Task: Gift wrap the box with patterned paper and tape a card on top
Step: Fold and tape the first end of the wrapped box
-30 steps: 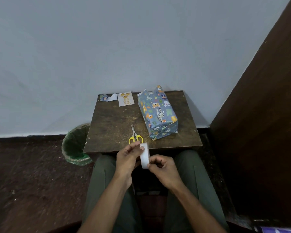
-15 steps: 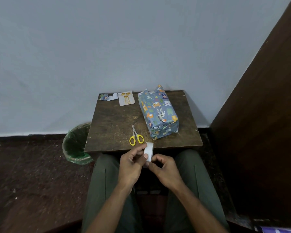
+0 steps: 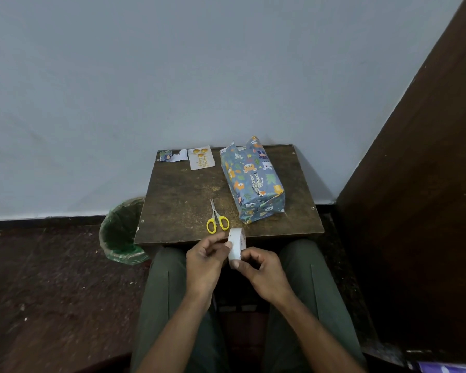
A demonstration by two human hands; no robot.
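I see the fingertips of both hands meeting on a white tape roll (image 3: 236, 244), which is held upright just in front of the near edge of the table (image 3: 178, 200). The left hand (image 3: 205, 261) has its fingers curled, and its thumb and forefinger pinch the roll on its left side. The right hand (image 3: 261, 273) is curled too — its thumb presses the lower part of the roll and the other fingers wrap behind it, so both hands grip the same roll. Both hands are over the lap, between the knees in green trousers (image 3: 307, 286).

Just beyond the hands, on the table, lie small scissors (image 3: 216, 220) with yellow handles, blades closed and pointing away from me. To the right of them is the box (image 3: 253, 181), already covered in blue paper with animal pictures; its near end is folded shut, and at its far end some paper stands up loose. The card (image 3: 201, 157) — white with golden marks — lies flat at the far edge of the table, apart from the box, on its left. Beside the card are small paper scraps (image 3: 172, 156). A green bin (image 3: 121, 232) stands on the floor to the left of the table.
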